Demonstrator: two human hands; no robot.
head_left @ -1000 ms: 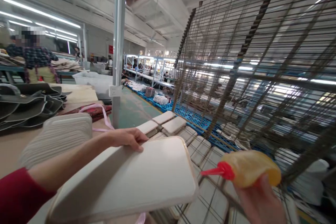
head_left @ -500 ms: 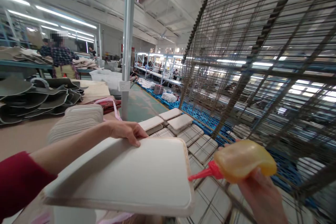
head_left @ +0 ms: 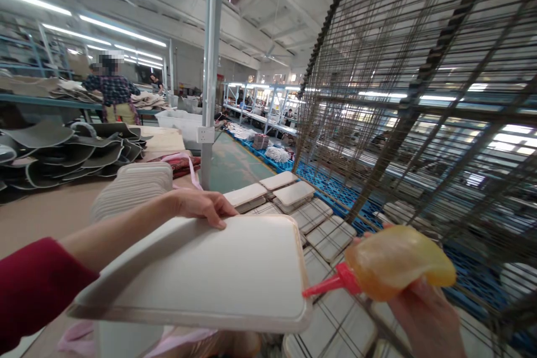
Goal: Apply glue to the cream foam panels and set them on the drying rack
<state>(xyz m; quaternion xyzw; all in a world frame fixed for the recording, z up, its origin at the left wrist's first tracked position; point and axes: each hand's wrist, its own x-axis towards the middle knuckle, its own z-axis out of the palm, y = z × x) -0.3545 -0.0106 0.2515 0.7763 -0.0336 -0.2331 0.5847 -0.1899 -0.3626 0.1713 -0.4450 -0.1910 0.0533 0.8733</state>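
A white padded panel (head_left: 201, 274) with rounded corners lies tilted in front of me. My left hand (head_left: 205, 207) grips its far edge, thumb on the top face and the other fingers over the rim. In my right hand (head_left: 423, 302) is a soft squeeze bottle (head_left: 398, 263) of amber liquid, held on its side. Its red nozzle (head_left: 325, 285) points left and meets the panel's right edge near the front corner. A shiny yellowish strip runs along that edge behind the tip.
A stack of similar panels (head_left: 136, 184) stands left, beside dark grey sheets (head_left: 67, 148). More panels (head_left: 329, 235) rest on wire racks at right, below a raised wire frame (head_left: 390, 95). A metal post (head_left: 210, 67) rises ahead. A person (head_left: 113, 89) stands at a far table.
The nozzle has slid a little toward the front corner along the panel's right edge. My view has turned slightly left. Both hands keep their holds.
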